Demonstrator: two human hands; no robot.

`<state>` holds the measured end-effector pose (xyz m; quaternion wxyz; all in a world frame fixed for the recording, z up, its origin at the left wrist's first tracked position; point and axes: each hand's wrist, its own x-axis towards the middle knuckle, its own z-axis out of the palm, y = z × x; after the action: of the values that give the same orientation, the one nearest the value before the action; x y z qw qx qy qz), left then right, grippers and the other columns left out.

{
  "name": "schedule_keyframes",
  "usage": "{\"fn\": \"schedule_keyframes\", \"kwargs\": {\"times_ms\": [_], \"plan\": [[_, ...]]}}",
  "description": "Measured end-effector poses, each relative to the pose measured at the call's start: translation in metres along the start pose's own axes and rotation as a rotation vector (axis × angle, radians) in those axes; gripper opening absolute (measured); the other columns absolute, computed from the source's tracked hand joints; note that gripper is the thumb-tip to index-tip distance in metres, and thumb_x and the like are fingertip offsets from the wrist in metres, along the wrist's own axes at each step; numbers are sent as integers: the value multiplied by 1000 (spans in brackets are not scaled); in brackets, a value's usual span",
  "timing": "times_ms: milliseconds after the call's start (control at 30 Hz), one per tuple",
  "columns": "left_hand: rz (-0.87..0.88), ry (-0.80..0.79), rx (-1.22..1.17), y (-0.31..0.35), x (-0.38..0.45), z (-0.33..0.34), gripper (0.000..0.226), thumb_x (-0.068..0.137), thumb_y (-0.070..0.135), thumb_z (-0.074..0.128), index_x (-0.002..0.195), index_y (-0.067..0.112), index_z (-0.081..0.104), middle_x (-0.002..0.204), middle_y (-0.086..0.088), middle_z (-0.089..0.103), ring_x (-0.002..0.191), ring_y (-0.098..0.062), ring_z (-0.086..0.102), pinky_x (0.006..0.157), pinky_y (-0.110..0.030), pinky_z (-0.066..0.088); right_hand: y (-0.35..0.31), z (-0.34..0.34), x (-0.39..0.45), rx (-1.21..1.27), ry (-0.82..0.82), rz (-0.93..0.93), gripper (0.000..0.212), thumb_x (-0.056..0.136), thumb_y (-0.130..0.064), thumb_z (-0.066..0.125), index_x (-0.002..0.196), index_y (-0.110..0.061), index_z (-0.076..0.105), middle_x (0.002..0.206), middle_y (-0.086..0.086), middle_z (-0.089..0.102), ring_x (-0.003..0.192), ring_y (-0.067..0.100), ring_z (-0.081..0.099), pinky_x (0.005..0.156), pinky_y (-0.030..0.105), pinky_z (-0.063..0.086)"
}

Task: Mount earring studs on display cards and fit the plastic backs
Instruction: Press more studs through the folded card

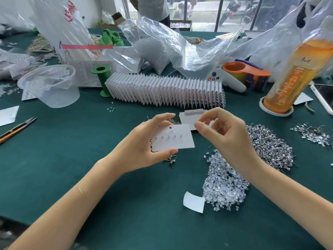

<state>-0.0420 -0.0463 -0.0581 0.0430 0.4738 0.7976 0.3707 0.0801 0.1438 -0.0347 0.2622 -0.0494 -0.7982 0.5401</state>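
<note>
Green felt counter (54,145), cluttered; window wall at far side, someone standing there, only the torso in view. Clear plastic bags (162,47) heaped across the far half.

Progress, judged from the layout: a long fanned row of finished cards (167,91) stands mid-counter, so a good batch looks done. Current display card (173,138) is held off the counter in the left hand (144,147), thumb on the near edge, fingers on the far edge. Top row carries about five studs; lower row of holes looks unfilled. Whether backs are on those five can't be told, since the rear face is hidden. Right hand (225,134) hovers just right of the card, thumb and forefinger pinched together; likely on a stud or back, too small to confirm.

Plenty left: big pile of metal studs (270,147) on the right, pile of clear plastic backs (225,184) nearer, just below the right hand. More blank cards (191,118) lie flat behind the hands. A few loose studs sit under the held card.

Other items: snips (16,129) at left edge, clear tub (52,85) and green spool (101,80) far left, orange tape dispenser (246,73), orange drink bottle (295,74) and phone (324,96) far right.
</note>
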Motion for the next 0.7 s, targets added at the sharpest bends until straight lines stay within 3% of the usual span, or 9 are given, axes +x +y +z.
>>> {"fn": "schedule_keyframes", "kwargs": {"times_ms": [100, 233, 333, 433, 700], "plan": [[-17, 11, 11, -3, 1, -2, 75, 70, 58, 68, 134, 50, 30, 122, 20, 56, 114, -7, 53, 95, -36, 46, -1, 1, -5, -143, -191, -117, 15, 81, -31, 70, 73, -20, 67, 56, -15, 54, 46, 10, 36, 46, 17, 29], [-30, 28, 16, -7, 2, -4, 77, 71, 56, 69, 136, 47, 30, 123, 17, 57, 116, -7, 53, 98, -37, 45, 3, 12, -14, -527, -368, -199, 5, 80, -33, 74, 82, -30, 70, 63, -18, 56, 55, -3, 46, 56, 12, 31], [-33, 34, 28, -8, 3, -6, 77, 71, 54, 70, 136, 45, 30, 122, 17, 56, 116, -5, 52, 99, -35, 44, 5, 19, -16, -607, -412, -168, 8, 81, -35, 73, 87, -30, 71, 69, -17, 58, 56, -10, 45, 59, 12, 34], [-33, 32, 40, -8, 3, -6, 77, 72, 52, 72, 136, 45, 30, 122, 16, 56, 115, -4, 52, 98, -33, 44, 8, 22, -16, -617, -418, -145, 8, 82, -36, 72, 88, -31, 72, 72, -16, 60, 54, -10, 42, 62, 21, 41], [-46, 17, 70, -8, 3, -6, 77, 71, 53, 70, 136, 47, 28, 122, 16, 56, 115, -3, 49, 98, -26, 39, 9, 26, -16, -634, -409, -181, 3, 83, -31, 71, 85, -29, 73, 75, -13, 64, 60, 3, 43, 64, 26, 46]]}}
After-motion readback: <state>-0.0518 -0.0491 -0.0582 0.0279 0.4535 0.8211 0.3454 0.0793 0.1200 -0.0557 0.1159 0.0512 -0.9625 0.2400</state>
